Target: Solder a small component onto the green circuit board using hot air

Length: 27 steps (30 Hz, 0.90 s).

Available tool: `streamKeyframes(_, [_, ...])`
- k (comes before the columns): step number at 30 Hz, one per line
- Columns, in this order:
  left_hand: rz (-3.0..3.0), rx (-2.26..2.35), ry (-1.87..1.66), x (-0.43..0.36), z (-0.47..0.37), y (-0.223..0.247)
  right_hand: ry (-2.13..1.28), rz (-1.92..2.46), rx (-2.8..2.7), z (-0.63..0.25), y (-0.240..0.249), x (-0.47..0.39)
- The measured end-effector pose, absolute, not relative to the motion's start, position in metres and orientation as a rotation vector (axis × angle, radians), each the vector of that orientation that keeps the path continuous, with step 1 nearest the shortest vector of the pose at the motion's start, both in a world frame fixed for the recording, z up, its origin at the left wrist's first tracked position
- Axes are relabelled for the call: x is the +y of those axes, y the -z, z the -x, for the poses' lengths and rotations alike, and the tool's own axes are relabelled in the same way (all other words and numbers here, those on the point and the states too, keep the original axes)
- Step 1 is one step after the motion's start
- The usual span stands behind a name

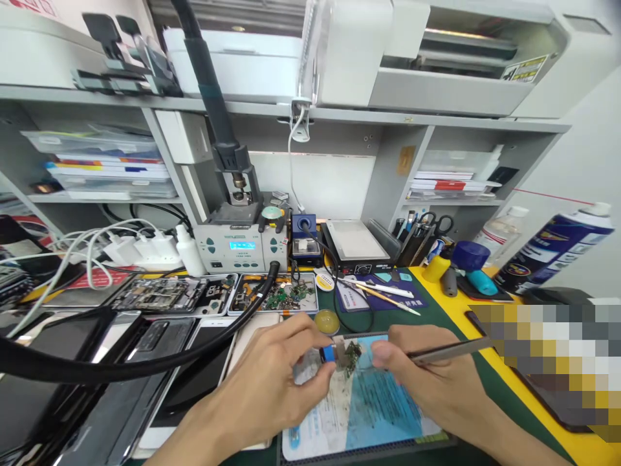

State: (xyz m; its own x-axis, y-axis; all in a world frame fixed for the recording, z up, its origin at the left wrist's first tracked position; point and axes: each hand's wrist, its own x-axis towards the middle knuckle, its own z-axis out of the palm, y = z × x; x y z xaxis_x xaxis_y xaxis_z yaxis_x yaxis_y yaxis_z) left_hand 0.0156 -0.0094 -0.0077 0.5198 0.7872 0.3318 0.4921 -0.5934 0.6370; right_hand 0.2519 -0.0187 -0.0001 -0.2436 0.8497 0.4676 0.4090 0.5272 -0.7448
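Note:
My left hand [272, 382] reaches in from the left, its thumb and fingers closed around a small blue-and-black block [328, 353]. Touching the block's right side is a small metal piece, and beside that sits a green circuit board [352, 356] with tiny parts. My right hand [427, 369] grips slim grey tweezers [451, 350] like a pen, their back end pointing right. The tweezer tips are hidden by the fingers, close to the board. Both hands are over a blue-and-white work mat [378, 414] covered in dark marks.
Phones [194, 382] lie at left, under a thick black hose [145, 369]. Behind stand a hot-air station [242, 246], a tray of circuit boards [276, 294] and a round yellow tin [326, 321]. A spray can [557, 246] leans at right, behind a pixelated area.

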Motion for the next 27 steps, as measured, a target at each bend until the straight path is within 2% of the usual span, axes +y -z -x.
streamKeyframes(7, [-2.239, 1.109, -0.672, -0.006, -0.007, 0.000, -0.823, 1.275, -1.389, -0.252, -0.007, -0.014])
streamKeyframes(17, [-2.275, 1.264, -0.623, -0.007, -0.014, 0.014, -0.961, 1.321, -1.359, -0.263, -0.006, 0.008])
streamKeyframes(27, [-2.317, 1.202, -0.603, -0.005, -0.015, 0.011, -1.043, 1.272, -1.405, -0.266, -0.007, 0.010])
